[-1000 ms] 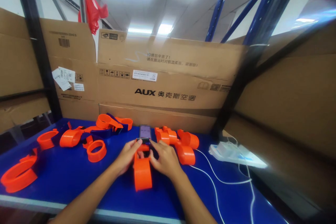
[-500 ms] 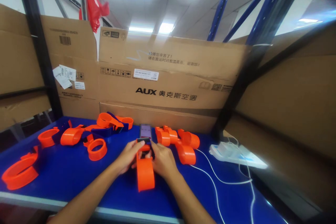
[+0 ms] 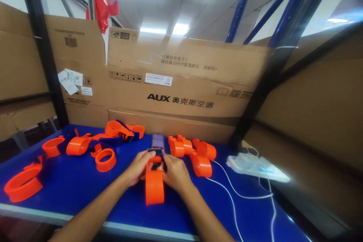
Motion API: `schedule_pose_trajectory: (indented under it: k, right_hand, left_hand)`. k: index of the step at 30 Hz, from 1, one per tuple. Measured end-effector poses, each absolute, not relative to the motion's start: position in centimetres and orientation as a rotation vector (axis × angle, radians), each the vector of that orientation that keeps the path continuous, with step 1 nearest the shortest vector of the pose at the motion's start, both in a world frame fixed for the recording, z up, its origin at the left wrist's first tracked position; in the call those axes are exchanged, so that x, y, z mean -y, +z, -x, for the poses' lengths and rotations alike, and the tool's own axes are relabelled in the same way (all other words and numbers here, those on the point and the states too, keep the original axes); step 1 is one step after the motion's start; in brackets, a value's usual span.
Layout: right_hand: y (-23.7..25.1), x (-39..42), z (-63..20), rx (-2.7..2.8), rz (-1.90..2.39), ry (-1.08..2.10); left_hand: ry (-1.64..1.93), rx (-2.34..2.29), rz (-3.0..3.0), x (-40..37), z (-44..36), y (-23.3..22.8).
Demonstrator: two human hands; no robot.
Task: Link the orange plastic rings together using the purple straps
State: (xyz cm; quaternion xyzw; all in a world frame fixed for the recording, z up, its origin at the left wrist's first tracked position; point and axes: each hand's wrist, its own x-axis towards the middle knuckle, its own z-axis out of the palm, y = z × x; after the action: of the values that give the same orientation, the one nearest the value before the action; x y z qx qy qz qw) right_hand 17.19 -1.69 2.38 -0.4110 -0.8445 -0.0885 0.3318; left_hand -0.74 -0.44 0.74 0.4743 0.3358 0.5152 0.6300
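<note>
Low in the frame's centre, an orange dispenser (image 3: 154, 185) lies on the blue bench (image 3: 70, 193). The left hand (image 3: 138, 166) and right hand (image 3: 176, 172) each close their grip on its far end, hiding most of a small black part (image 3: 155, 151) there. A phone (image 3: 158, 141) stands just behind, partly covered. More orange parts (image 3: 198, 157) sit right of centre; white cables (image 3: 235, 193) run off the lower edge.

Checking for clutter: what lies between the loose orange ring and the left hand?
Nothing: in the head view, only bare blue table separates the ring from the left hand, which grips the orange piece.
</note>
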Motion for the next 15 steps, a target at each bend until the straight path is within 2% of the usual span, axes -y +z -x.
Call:
schedule_pose_trajectory:
  k: [15]
  right_hand:
    - [3.4,1.8,-17.5,2.138,1.038,-0.103]
  left_hand:
    - [1.226,-0.848,-1.342,0.6,0.9,1.4]
